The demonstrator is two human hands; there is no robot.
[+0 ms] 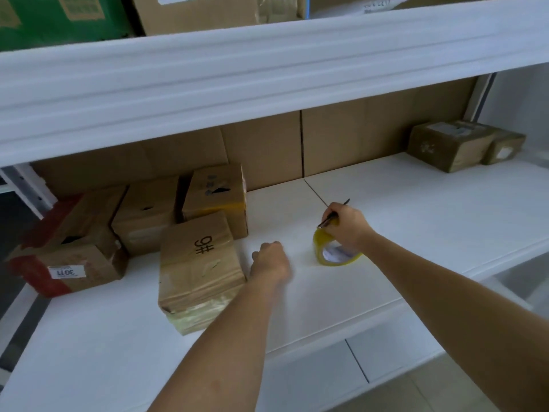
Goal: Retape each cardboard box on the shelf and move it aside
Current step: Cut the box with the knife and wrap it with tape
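Note:
A taped cardboard box marked "9#" (199,269) lies on the white shelf (416,209), nearest the front edge. Just to its right hovers my left hand (270,261), fingers curled and holding nothing; whether it touches the box is unclear. Farther right, my right hand (346,226) grips a yellowish roll of tape (334,253) that stands on the shelf, and a thin dark pen (332,216) is held in the same hand. Behind the "9#" box stand three more cardboard boxes (217,197), (145,214), one with red edges (69,248).
Two small taped boxes (448,145) (503,148) sit at the shelf's far right corner. Flat cardboard (341,138) lines the back wall. An upper shelf board (267,60) overhangs, carrying more boxes.

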